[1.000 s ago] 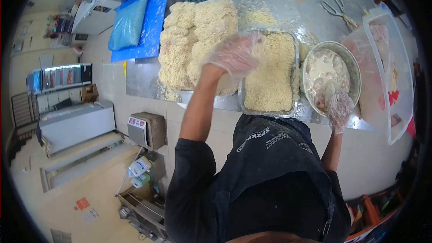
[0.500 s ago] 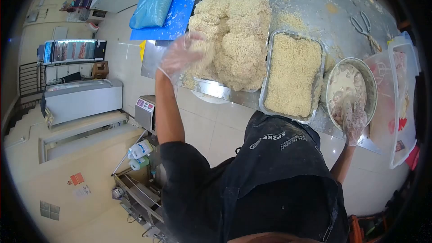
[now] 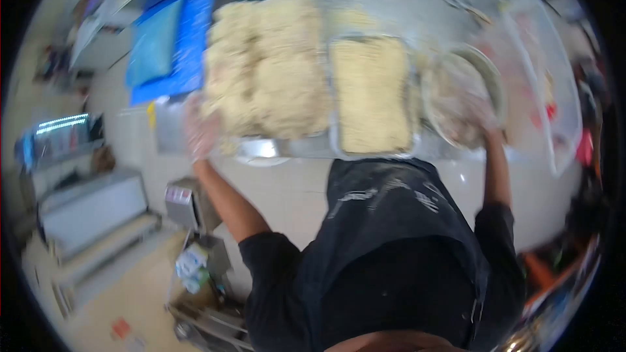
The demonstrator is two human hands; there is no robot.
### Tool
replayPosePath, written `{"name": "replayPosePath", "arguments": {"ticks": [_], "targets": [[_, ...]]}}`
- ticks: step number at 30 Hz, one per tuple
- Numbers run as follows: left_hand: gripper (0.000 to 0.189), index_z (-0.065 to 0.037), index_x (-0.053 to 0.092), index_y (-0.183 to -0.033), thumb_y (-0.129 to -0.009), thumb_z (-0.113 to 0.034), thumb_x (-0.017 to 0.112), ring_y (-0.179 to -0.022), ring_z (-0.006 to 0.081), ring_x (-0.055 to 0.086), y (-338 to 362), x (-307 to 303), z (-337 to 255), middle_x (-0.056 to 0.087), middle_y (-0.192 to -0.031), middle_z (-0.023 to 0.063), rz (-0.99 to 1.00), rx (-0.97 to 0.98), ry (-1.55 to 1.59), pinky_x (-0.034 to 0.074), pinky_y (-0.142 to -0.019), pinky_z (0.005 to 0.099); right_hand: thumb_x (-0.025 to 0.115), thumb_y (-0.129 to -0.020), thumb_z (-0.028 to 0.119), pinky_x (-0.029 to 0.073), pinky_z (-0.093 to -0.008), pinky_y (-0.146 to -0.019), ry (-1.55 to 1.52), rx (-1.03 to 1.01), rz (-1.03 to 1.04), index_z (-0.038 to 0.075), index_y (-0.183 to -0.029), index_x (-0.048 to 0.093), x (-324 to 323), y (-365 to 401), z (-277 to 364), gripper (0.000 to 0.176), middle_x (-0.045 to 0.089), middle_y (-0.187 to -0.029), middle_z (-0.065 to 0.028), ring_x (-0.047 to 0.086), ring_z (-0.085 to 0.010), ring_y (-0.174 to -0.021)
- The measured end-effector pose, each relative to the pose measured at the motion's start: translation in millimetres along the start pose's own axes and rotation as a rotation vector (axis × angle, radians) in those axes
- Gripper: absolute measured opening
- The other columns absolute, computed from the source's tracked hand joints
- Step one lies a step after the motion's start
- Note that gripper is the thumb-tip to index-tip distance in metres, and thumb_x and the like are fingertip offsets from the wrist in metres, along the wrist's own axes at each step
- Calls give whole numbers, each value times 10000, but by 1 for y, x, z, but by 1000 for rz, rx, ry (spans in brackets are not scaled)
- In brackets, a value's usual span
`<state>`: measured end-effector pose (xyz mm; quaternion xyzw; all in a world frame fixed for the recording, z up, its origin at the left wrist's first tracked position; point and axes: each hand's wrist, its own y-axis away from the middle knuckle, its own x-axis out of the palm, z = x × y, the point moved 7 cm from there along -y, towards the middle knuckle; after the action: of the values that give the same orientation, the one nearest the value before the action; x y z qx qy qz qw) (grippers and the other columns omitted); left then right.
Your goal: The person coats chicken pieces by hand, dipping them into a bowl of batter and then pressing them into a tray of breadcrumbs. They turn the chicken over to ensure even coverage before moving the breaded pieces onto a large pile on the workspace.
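Observation:
My left hand [image 3: 203, 130], in a clear plastic glove, is at the left edge of a large heap of crumb-coated pieces [image 3: 287, 72]. Though blurred, its fingers look stretched out, with nothing visible in them. On the right, my gloved right hand [image 3: 479, 112] reaches into a round metal bowl [image 3: 499, 81] of pale, wet, batter-covered pieces [image 3: 450, 85]. Its fingers blend into the bowl's contents, so their closure is hidden. Between heap and bowl sits a rectangular metal tray [image 3: 336, 124] filled with pale crumbs [image 3: 372, 94].
A clear plastic tub [image 3: 548, 85] stands right of the bowl. Scissors or tongs [image 3: 463, 5] lie on the metal table [image 3: 391, 10] behind. At the left, a light-blue bag [image 3: 155, 45] rests on a blue sheet [image 3: 195, 32]. Below stands a small scale-like device [image 3: 182, 205].
The whole view has swung and is blurred. My left hand has drawn back from the top of the heap to its left edge. My right hand stays in the bowl.

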<state>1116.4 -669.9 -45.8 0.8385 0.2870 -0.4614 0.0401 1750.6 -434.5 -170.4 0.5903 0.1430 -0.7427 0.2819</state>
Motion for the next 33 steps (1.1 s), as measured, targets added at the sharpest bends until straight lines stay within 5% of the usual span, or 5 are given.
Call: {"name": "replayPosePath", "arguments": {"ticks": [5,20,24,28,33], "targets": [[507,24,498,-1312,-850,-116,657,-1216,295,504,30,10,-44,552,-1298,182,-510,174,-44,400,-1037,390,575,-848,245,424,-379,-995,-62,24,105,16,-1150,632,14,-47,6,383,619,-1162,-181,582,-280,-1087],[382,32,513,-1310,-1013,-197,440,-1117,220,595,24,40,-22,594,-1275,154,-563,79,103,464,-968,317,689,-738,179,485,-372,-917,-70,-13,194,19,-1111,638,52,-82,50,409,657,-1039,-169,623,-281,-983],[502,21,499,-1331,-1007,-353,410,-1145,285,563,37,32,-34,563,-1297,170,113,238,2507,439,-981,402,673,-807,142,441,-353,-1000,-491,76,72,28,-1260,570,27,-62,16,479,597,-1235,-126,569,-259,-1126],[690,11,472,-1354,-965,-549,365,-1188,297,529,66,-27,-43,527,-1330,168,-827,108,242,429,-971,430,617,-870,118,414,-335,-1046,-1087,384,11,34,-1318,532,7,-24,-16,464,555,-1326,-121,534,-233,-1188],[750,21,486,-1331,-956,-604,314,-1219,297,507,69,-31,-97,523,-1328,179,-821,-28,381,367,-1027,483,604,-905,75,477,-298,-980,-1464,526,-67,65,-1313,536,4,-11,-30,414,579,-1274,-101,582,-178,-1089]]}}
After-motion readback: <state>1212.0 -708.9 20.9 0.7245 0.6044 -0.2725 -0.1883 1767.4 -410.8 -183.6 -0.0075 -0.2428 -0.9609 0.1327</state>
